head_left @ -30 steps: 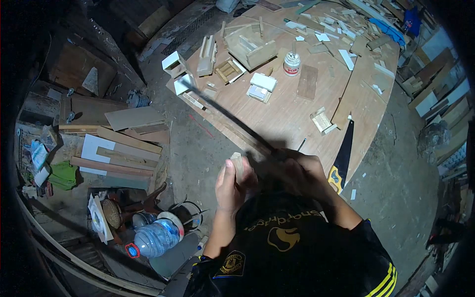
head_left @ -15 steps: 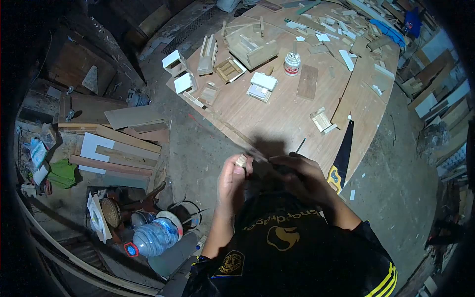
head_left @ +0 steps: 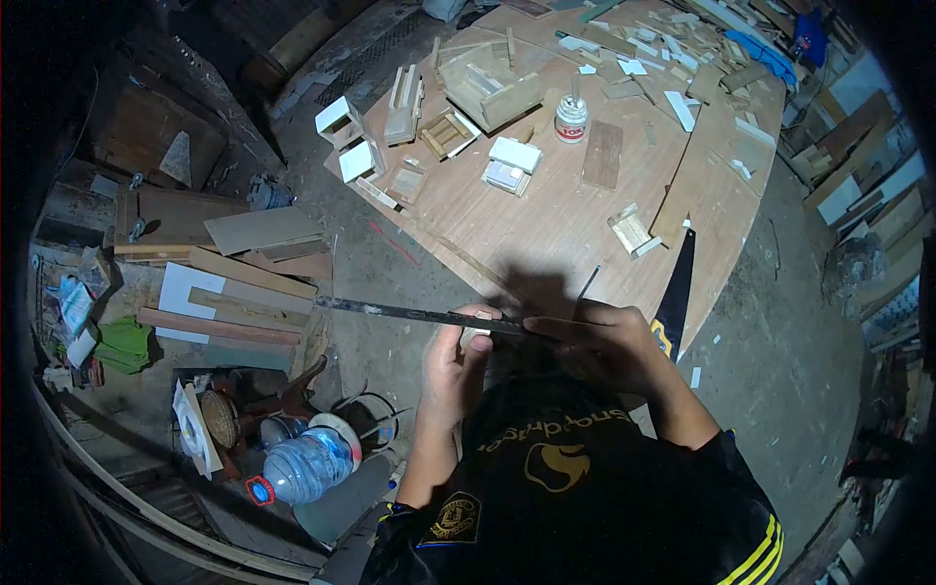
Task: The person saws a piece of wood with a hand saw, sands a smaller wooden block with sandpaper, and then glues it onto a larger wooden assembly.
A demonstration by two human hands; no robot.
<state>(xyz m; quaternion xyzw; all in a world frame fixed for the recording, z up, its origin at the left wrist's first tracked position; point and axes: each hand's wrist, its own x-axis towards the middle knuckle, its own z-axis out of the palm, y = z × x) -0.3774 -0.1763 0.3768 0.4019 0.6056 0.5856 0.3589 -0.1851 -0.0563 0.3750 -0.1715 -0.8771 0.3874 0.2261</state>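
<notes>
Your left fingers pinch a small wood block (head_left: 483, 342) near six o'clock; your right hand (head_left: 616, 343) closes round a dark bar (head_left: 409, 313), possibly a file. The wooden box (head_left: 512, 102) at twelve stands assembled; the block is unattached.

The shirt (head_left: 604, 517) is black with gold print (head_left: 558, 472) and yellow stripes (head_left: 762, 554); the cloth (head_left: 123, 345) toward nine o'clock is green.

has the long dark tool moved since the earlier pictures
Yes, the long dark tool swung down-left in view: its far end first crossed the white box, now sits well below it.
</notes>
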